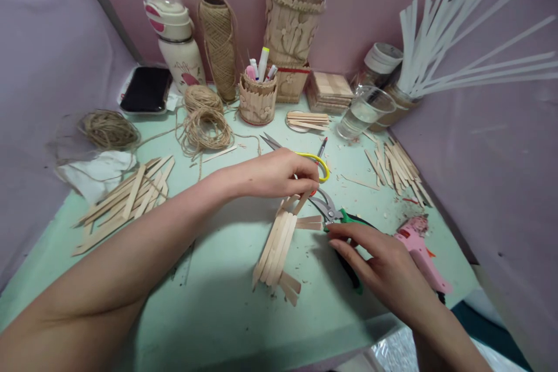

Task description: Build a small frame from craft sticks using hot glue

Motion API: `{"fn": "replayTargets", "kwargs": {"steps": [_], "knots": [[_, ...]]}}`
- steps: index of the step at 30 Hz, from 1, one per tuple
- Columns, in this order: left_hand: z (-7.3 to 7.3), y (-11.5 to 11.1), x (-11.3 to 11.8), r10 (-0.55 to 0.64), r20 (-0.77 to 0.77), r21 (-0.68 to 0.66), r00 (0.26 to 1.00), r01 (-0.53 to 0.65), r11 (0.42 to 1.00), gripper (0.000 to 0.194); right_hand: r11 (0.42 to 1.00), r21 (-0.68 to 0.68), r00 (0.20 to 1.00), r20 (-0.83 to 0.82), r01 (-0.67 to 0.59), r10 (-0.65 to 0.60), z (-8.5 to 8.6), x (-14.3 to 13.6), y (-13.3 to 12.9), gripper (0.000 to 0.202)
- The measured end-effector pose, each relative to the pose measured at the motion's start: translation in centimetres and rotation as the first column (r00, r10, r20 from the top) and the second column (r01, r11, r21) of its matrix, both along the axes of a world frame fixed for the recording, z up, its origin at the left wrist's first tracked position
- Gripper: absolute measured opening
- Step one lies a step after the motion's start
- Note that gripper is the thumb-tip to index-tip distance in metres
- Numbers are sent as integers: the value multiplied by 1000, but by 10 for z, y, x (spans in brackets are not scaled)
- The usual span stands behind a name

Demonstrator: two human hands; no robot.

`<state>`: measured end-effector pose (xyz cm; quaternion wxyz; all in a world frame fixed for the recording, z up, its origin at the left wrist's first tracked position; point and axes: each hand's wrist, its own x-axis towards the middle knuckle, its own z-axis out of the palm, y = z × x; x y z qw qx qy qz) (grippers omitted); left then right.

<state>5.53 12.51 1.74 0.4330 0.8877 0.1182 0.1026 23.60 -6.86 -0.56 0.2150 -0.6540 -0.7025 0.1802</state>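
A small structure of pale wooden sticks (278,244) stands on the green table (209,314), with short sticks spreading from its ends. Above its upper end, my left hand (283,173) pinches a thin wooden stick. My right hand (375,256) is to the right, its thumb and forefinger close together near the tip of a short stick that juts out sideways; whether they hold it is hard to make out. Under and behind my right hand lie green-handled pruning shears (333,213). Yellow-handled scissors (322,167) lie partly hidden behind my left hand.
Loose sticks (135,197) lie at left, with more sticks (399,168) at right. A pink glue gun (421,253) rests near the right edge. Twine coils (204,122), a bottle (178,52), a pen holder (257,102) and a clear cup (364,113) stand along the back.
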Motion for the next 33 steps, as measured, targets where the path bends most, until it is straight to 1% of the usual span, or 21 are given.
{"fn": "replayTargets", "kwargs": {"steps": [4,8,12,14,16,18,21,24,26,27,30,33], "knots": [[1,0,1,29,-5,25,1000,-29,999,20,1000,19,999,39,17,-17,3,7,-5,19],[2,-1,0,33,-5,27,999,-33,999,20,997,47,994,94,60,-64,6,20,-16,21],[3,-1,0,25,-9,33,1000,-25,999,20,991,75,973,195,110,-123,8,40,-33,24],[3,0,0,19,-1,29,1000,-19,999,20,985,89,956,241,148,-166,9,52,-43,29],[3,0,0,16,7,30,1000,-16,999,20,973,83,932,279,216,-230,9,66,-54,37],[3,0,1,21,6,36,1000,-22,999,20,950,45,900,312,307,-306,8,78,-64,47],[4,-1,1,30,-8,38,1000,-30,999,20,890,-14,835,353,456,-422,2,93,-78,57],[5,-2,1,27,-17,39,999,-27,999,20,818,26,750,382,575,-540,-6,102,-86,64],[6,-2,1,27,-16,42,1000,-26,999,21,788,47,719,380,613,-582,-13,105,-88,68],[6,-1,1,26,-13,44,1000,-26,999,21,783,41,717,375,621,-588,-16,107,-87,69],[5,0,1,28,-12,41,1000,-27,999,21,771,8,717,363,636,-595,-26,110,-83,70],[4,1,2,38,-44,27,998,-37,999,23,755,-64,719,367,652,-590,-33,114,-76,70]]}}
